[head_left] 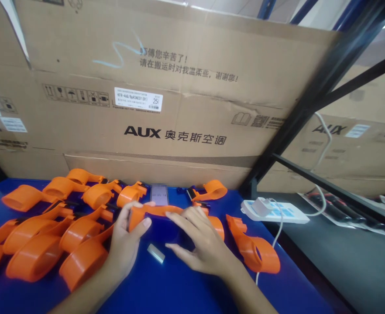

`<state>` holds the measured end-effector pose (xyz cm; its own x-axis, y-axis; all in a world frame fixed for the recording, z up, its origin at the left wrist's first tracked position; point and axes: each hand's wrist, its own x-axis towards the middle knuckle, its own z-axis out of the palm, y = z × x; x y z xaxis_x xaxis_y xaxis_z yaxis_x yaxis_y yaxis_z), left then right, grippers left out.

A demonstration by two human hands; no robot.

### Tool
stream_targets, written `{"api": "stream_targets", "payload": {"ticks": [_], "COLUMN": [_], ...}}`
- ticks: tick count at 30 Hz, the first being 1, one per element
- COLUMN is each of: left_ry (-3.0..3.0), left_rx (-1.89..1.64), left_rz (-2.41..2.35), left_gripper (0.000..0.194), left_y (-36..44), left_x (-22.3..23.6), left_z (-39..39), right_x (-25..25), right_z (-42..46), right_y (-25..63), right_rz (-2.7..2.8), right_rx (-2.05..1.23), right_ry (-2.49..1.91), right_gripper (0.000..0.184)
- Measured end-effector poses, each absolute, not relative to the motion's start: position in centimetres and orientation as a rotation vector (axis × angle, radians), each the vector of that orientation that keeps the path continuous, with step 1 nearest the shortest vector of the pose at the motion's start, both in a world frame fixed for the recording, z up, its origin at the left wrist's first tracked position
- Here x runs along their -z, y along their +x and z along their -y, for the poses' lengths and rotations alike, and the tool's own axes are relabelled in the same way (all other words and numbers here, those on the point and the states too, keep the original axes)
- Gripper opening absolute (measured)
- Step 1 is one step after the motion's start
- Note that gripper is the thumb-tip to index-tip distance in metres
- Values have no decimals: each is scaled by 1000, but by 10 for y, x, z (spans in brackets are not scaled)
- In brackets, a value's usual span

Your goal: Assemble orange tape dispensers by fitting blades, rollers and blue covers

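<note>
My left hand (128,237) is closed on the left end of an orange plastic tape dispenser (161,210), its thumb in front. Below the orange edge is a dark blue area, hard to tell from the blue table. At the dispenser's right, my right hand (201,237) has its fingers apart, fingertips at the orange edge and thumb lower down. A small silvery metal piece (156,253) lies on the table between my wrists. Just behind the dispenser is a phone (159,195) with a lit screen.
Several orange tape dispensers (35,257) crowd the left of the blue table (186,292). Another dispenser (256,253) lies at right, one (214,190) at the back. A white power strip (277,211) with a cable sits beyond. Large cardboard boxes (179,109) stand behind a black frame (297,117).
</note>
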<state>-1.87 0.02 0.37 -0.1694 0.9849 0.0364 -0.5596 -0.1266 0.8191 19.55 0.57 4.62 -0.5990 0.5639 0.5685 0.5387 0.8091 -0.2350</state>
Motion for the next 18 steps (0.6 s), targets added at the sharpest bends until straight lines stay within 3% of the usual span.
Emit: {"api": "stream_targets", "payload": {"ticks": [18], "left_ry": [629], "left_rx": [-1560], "left_rz": [-637], "left_gripper": [43], "left_y": [-17], "left_x": [-4], "left_z": [0], "right_x": [-48], "right_z": [-1], "right_y": [191], "right_rz": [2267], "right_rx": [-71], "right_ry": [-813], "right_gripper": [70]}}
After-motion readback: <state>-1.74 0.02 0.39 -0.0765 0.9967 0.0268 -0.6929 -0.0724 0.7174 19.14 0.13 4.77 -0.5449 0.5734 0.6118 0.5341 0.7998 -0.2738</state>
